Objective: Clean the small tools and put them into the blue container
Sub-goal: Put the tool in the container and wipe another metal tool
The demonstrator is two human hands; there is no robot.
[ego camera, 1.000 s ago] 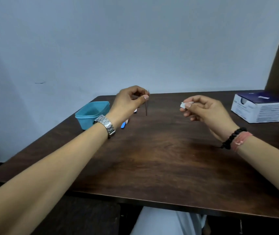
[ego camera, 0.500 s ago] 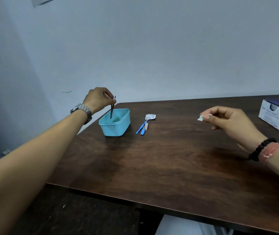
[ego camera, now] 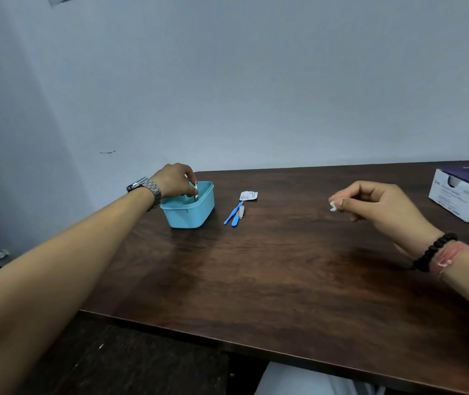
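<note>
The blue container point(ego camera: 196, 215) stands at the far left of the dark wooden table point(ego camera: 270, 266). My left hand point(ego camera: 174, 181) hovers over its rim, pinching a thin metal tool point(ego camera: 195, 192) that points down into the container. To the right of the container lie two blue-handled tools point(ego camera: 233, 213) and a small white-handled one, side by side. My right hand point(ego camera: 375, 203) is raised over the table's right half, its fingertips pinched on a small white wipe point(ego camera: 333, 206).
A torn white wipe packet point(ego camera: 248, 195) lies just behind the blue tools. A white and dark blue box point(ego camera: 467, 195) sits at the table's far right. The wall stands close behind the table.
My left hand carried the thin metal tool leftward from mid-table to the blue container and lowered it inside. My right hand stayed raised with the wipe. The view turned left.
</note>
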